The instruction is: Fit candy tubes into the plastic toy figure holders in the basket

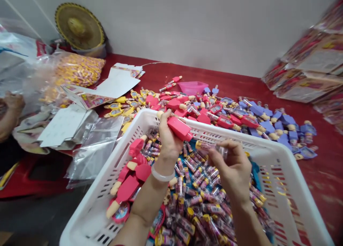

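Over the far part of a white plastic basket [225,131], my left hand [169,137] is closed around a pink popsicle-shaped toy case [180,128] with a cream stick end. To its right, my right hand [232,163] pinches a small clear tube [206,146] with a printed label and a yellow end. The tube points toward the pink case, with a gap between them. Many similar labelled tubes [211,208] fill the basket below my hands. More pink popsicle cases [128,188] lie along its left side.
Beyond the basket, pink cases [174,103], yellow cases [118,106] and purple cases [268,126] are heaped on a red table [230,82]. Plastic bags [93,153] and white cards [63,126] lie left. Another person's hand [13,104] shows far left. Packed boxes [311,67] stand right.
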A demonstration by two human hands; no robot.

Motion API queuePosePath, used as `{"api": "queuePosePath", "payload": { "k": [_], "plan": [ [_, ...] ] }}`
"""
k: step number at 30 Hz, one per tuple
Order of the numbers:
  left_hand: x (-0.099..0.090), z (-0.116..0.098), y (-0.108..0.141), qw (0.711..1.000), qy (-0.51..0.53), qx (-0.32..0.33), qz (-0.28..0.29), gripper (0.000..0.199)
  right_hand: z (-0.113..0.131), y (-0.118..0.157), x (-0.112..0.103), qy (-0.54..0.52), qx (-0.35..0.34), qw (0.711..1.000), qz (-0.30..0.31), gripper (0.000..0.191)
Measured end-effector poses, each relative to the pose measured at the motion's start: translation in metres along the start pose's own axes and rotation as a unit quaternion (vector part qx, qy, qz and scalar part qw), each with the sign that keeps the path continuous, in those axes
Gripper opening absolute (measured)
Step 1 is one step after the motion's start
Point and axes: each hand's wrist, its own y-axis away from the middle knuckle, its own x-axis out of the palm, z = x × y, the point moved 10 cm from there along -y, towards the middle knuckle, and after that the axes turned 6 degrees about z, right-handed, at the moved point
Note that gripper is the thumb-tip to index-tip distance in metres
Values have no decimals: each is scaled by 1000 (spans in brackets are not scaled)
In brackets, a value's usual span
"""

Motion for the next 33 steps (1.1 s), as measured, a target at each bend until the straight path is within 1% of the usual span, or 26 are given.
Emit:
{"api": "queuePosePath", "payload": {
  "k": [3, 5, 7, 9, 10, 13, 15, 17, 21, 23, 26, 28, 29, 31, 32, 33],
  "plan": [
    [-11, 7, -1, 1000, -4, -4, -13, 25, -9, 6, 19, 26, -22, 998, 52, 24],
    [-14, 11, 2, 1000, -21, 2, -14, 27, -16, 9, 32, 83, -31, 993, 77, 30],
    [-14, 14, 6, 999, -44, 12, -9, 26, -19, 11, 40, 153, -44, 984, 86, 35],
    [-12, 16, 10, 997, -71, 18, 4, 25, -17, 13, 44, 213, -79, 970, 82, 34],
    [-11, 17, 12, 996, -82, 20, 10, 25, -13, 14, 44, 240, -105, 962, 71, 33],
    [-10, 22, 14, 995, -99, 18, 21, 25, 1, 21, 41, 320, -192, 927, 30, 39],
    [-9, 25, 15, 993, -111, 13, 32, 25, 5, 25, 40, 362, -219, 906, 15, 39],
    [-8, 26, 16, 989, -141, 9, 41, 24, 4, 25, 39, 381, -210, 900, 17, 34],
    [-4, 21, 19, 977, -203, 19, 57, 25, 12, 26, 35, 371, -198, 907, 7, 25],
    [1, 19, 21, 974, -214, 21, 74, 28, 15, 27, 36, 365, -193, 911, 14, 24],
    [6, 23, 21, 976, -201, -4, 88, 29, 19, 28, 36, 355, -179, 917, 23, 25],
    [6, 26, 20, 979, -184, -20, 89, 27, 16, 26, 32, 319, -144, 937, 20, 25],
    [6, 28, 20, 980, -176, -24, 87, 27, 9, 23, 29, 278, -103, 955, 24, 24],
    [5, 30, 20, 983, -162, -30, 80, 28, -17, 18, 27, 133, 24, 990, 49, 21],
    [4, 31, 20, 984, -157, -34, 76, 29, -34, 18, 31, 38, 97, 992, 71, 21],
    [4, 31, 20, 984, -154, -38, 75, 30, -49, 20, 39, -62, 163, 980, 101, 23]
  ]
}}
